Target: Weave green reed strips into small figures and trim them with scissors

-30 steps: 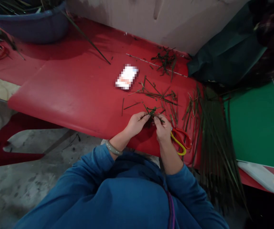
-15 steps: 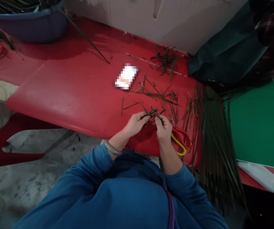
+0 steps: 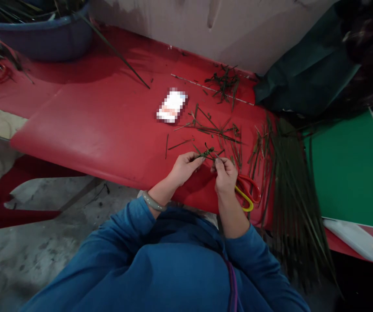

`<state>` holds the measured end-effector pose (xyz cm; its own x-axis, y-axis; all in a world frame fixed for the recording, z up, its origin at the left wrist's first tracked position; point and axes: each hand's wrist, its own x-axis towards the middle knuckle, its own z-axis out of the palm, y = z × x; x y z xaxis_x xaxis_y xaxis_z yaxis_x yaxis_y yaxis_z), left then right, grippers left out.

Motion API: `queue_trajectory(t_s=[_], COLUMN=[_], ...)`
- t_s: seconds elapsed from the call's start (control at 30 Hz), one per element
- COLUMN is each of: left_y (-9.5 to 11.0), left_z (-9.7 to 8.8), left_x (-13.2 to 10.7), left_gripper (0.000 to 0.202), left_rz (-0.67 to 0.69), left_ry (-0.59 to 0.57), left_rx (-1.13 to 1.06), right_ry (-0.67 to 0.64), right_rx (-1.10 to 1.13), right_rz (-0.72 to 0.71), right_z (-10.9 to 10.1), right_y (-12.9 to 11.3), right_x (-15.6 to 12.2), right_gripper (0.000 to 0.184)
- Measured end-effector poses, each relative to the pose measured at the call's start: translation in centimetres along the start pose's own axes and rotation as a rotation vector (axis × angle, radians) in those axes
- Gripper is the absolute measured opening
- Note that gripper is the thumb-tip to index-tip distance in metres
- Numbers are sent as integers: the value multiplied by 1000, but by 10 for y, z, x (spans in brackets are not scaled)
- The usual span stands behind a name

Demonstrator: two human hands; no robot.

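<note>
The left hand [image 3: 185, 167] and right hand [image 3: 226, 174] pinch the leaf piece [image 3: 207, 152], probably light, pliable and tearable: hold its ends.

Remotely, I saw a basin [image 3: 53, 42] at the back left of the table [image 3: 85, 130], clippings [image 3: 226, 82] near the wall [image 3: 173, 26], loose strips [image 3: 220, 130] before them, scissors [image 3: 258, 193] just beside the right hand [image 3: 224, 174], leaves [image 3: 290, 186] farther right.
</note>
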<state>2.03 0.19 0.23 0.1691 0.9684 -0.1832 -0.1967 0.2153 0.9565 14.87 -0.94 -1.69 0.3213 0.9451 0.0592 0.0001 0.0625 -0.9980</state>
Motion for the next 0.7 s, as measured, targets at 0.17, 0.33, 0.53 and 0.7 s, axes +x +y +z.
queue_trajectory(t_s=[0.17, 0.33, 0.53, 0.7], left_y=[2, 4, 1, 0], left_z=[1, 2, -2, -5], left_x=[-2, -1, 1, 1], left_gripper=[20, 19, 22, 26], left_rz=[-12, 1, 32, 22], left_ry=[0, 1, 1, -1], left_rx=[-39, -100, -77, -112], right_ry=[-12, -7, 64, -75], right_rx=[-8, -2, 14, -420], right_rz=[12, 20, 14, -80], right_z=[-1, -1, -4, -44], right_y=[0, 1, -5, -35], right_x=[0, 1, -2, -12], right_gripper=[22, 22, 21, 20])
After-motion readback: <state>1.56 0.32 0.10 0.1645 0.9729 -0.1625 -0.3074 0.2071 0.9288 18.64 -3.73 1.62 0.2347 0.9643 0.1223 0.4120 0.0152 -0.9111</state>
